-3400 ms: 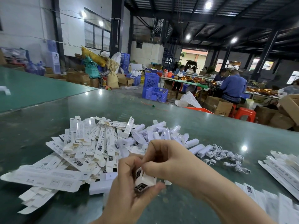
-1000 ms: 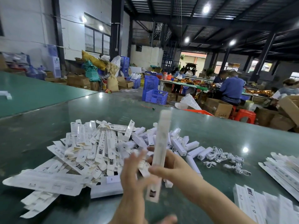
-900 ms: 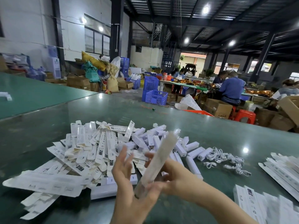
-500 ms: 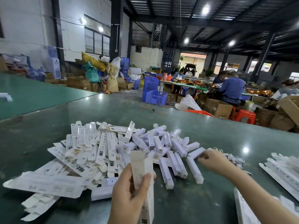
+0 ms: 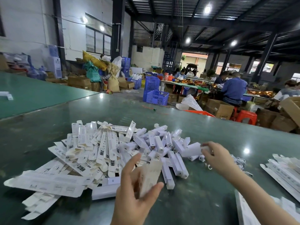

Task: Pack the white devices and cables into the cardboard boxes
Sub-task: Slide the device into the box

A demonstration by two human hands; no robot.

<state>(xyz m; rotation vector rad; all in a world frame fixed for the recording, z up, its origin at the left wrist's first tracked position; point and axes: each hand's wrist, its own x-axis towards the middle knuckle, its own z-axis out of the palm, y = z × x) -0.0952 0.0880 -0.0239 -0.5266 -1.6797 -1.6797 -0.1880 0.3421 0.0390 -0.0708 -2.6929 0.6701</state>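
My left hand (image 5: 134,190) holds a narrow white cardboard box (image 5: 150,177) upright near the table's front, thumb on its right side. My right hand (image 5: 214,155) reaches to the right end of the pile of white devices (image 5: 162,146) and grips one white device (image 5: 193,149). Flat unfolded white boxes (image 5: 90,148) lie heaped on the left. White cables (image 5: 238,161) lie just behind my right wrist, partly hidden by it.
The heaps lie on a glossy green table (image 5: 113,114). More flat white boxes (image 5: 285,171) are stacked at the right edge. Beyond the table stand blue crates (image 5: 155,96), brown cartons (image 5: 219,108) and seated workers (image 5: 232,90).
My right hand let go of the box and reached right to the devices, where it now grips one. My left hand kept the box and tilted it slightly.
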